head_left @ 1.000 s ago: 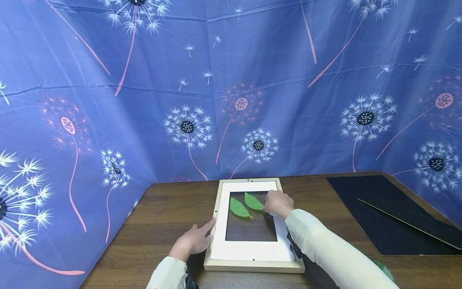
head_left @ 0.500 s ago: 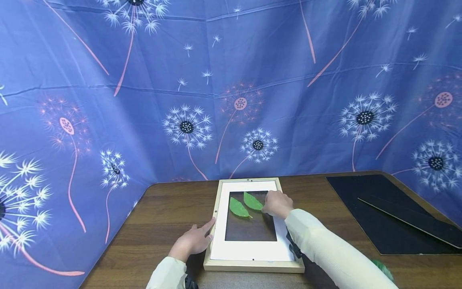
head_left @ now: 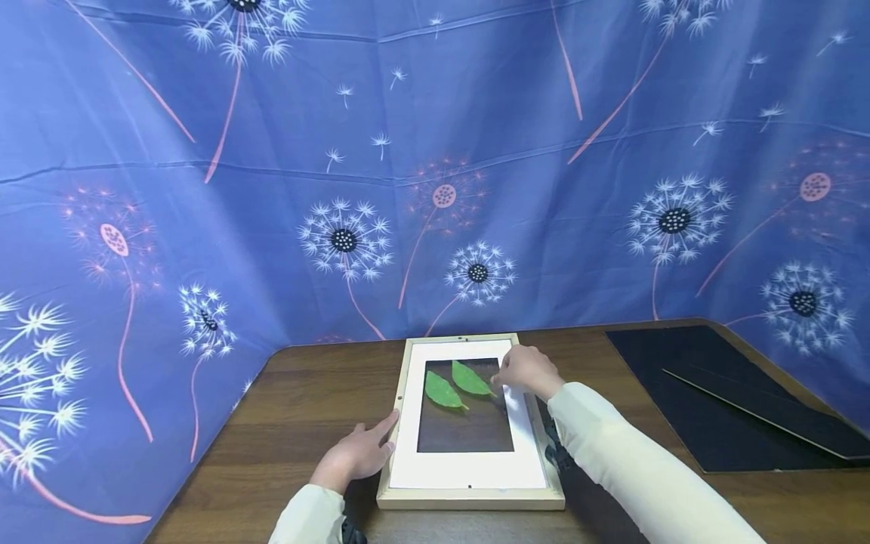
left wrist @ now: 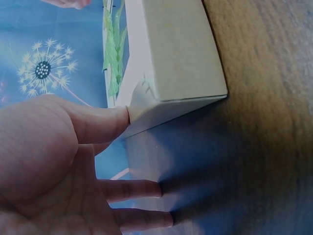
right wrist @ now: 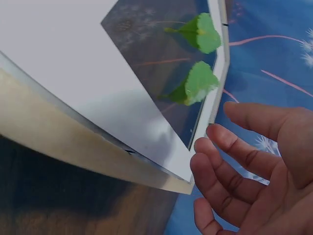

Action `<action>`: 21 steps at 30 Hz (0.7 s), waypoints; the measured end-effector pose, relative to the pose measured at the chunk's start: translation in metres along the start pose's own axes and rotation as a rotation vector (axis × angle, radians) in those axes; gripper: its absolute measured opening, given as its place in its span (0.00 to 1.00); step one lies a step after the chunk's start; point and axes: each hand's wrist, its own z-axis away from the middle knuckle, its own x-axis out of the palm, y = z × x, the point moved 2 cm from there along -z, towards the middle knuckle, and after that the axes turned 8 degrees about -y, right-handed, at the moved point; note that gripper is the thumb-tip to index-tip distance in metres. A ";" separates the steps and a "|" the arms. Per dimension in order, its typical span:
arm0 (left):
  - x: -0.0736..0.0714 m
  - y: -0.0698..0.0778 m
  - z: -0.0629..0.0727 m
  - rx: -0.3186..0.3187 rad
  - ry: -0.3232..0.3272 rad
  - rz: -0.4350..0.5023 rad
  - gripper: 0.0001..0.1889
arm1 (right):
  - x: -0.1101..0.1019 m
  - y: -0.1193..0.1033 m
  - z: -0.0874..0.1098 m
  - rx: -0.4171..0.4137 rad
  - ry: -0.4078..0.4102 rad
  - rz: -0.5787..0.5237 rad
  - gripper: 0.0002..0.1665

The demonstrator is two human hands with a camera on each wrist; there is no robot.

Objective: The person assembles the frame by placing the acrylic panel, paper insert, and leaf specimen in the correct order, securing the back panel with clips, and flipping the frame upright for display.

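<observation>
A pale wooden picture frame [head_left: 469, 499] with a white mat [head_left: 469, 471] lies on the table. Inside the mat's dark window lie two green leaves, the left leaf [head_left: 444, 391] and the right leaf [head_left: 471, 378], tilted alike and side by side. My left hand [head_left: 353, 457] rests against the frame's left side, its thumb [left wrist: 105, 122] touching the frame in the left wrist view, other fingers spread. Over the frame's right side hovers my right hand [head_left: 530, 370], near the right leaf's stem. In the right wrist view its fingers [right wrist: 230, 186] are loosely bent and hold nothing.
On the right of the brown wooden table [head_left: 306, 400] lies a black board [head_left: 652, 370]. A second dark panel [head_left: 768, 408] rests on it at a slant. A blue dandelion-print cloth [head_left: 408, 113] hangs behind and along both sides.
My right hand has come off the right leaf and moved slightly up and right. The leaf stays in the window, its stem end now showing. My left hand keeps its place at the frame.
</observation>
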 end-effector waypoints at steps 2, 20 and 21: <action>0.000 0.000 0.000 0.003 -0.001 0.000 0.27 | -0.004 0.001 0.002 -0.020 -0.002 -0.004 0.25; 0.001 0.001 0.000 0.020 -0.008 0.012 0.28 | -0.031 0.025 0.025 -0.032 -0.069 -0.224 0.12; 0.001 0.001 0.000 0.018 -0.009 0.010 0.28 | -0.032 0.027 0.026 -0.034 -0.069 -0.237 0.12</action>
